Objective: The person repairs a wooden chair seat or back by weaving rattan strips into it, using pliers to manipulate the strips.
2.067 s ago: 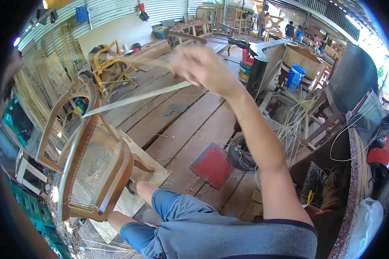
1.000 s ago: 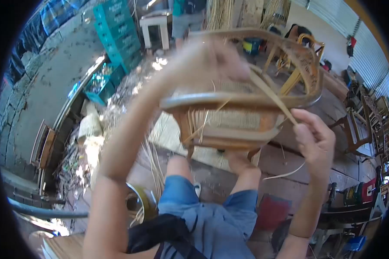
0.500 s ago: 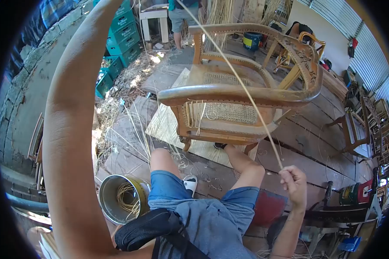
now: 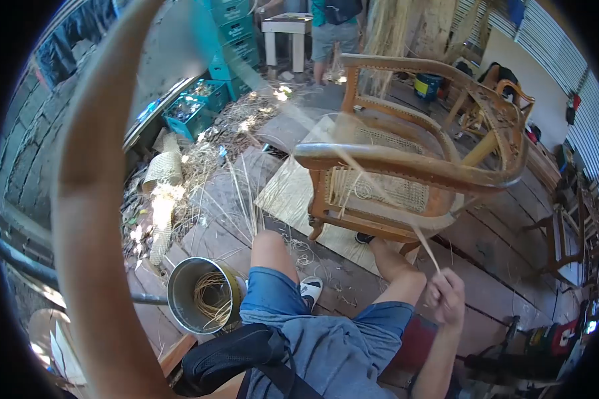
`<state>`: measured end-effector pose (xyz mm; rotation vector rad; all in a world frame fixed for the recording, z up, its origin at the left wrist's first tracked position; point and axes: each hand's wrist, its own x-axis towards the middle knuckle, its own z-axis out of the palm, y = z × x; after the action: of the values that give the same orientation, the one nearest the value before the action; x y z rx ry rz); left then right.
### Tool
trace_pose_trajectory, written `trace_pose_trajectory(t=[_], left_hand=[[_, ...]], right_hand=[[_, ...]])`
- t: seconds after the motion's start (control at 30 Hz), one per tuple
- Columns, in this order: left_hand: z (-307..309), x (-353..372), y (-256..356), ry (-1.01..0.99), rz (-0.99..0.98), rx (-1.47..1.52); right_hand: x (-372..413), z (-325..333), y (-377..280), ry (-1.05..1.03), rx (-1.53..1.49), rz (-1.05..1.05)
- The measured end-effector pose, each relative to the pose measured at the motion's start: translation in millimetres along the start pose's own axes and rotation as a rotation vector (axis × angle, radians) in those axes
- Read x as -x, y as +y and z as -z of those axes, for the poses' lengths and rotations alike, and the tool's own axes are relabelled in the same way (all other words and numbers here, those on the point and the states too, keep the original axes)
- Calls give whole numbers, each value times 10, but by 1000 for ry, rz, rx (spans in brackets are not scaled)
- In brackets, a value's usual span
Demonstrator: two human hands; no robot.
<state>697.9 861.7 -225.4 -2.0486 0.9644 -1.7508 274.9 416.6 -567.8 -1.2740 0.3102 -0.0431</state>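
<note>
My right hand (image 4: 444, 296) is closed around the near end of a long pale cane strand (image 4: 427, 247), in front of my right knee. From there the strand runs up and left, blurred, passing in front of a wooden armchair (image 4: 406, 163). My left arm (image 4: 90, 219) reaches up along the left side, and its hand lies beyond the top edge. The armchair has a woven cane seat (image 4: 389, 189) with some loose strands at its front left corner. A metal bucket (image 4: 173, 302) holding coiled cane (image 4: 209, 296) stands beside my left leg.
Teal crates (image 4: 190, 123) stand at the back left, near scattered cane scraps (image 4: 246, 123). Another person (image 4: 336, 33) stands by a small white table (image 4: 286, 26). More chair frames (image 4: 566, 233) are on the right. A thin board (image 4: 293, 179) lies under the armchair.
My view has swung left, so the armchair and bucket appear farther right. The strand and my left arm have blurred with motion. My right hand still grips the strand.
</note>
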Motion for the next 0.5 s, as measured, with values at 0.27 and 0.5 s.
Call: trace_pose_trajectory(t=[0.27, 0.5], left_hand=[[1134, 861, 3319, 135, 945, 1331], [1675, 1240, 3615, -326, 1378, 1793]], right_hand=[[-677, -1510, -408, -89, -439, 257], [-948, -1547, -311, -96, 334, 483]])
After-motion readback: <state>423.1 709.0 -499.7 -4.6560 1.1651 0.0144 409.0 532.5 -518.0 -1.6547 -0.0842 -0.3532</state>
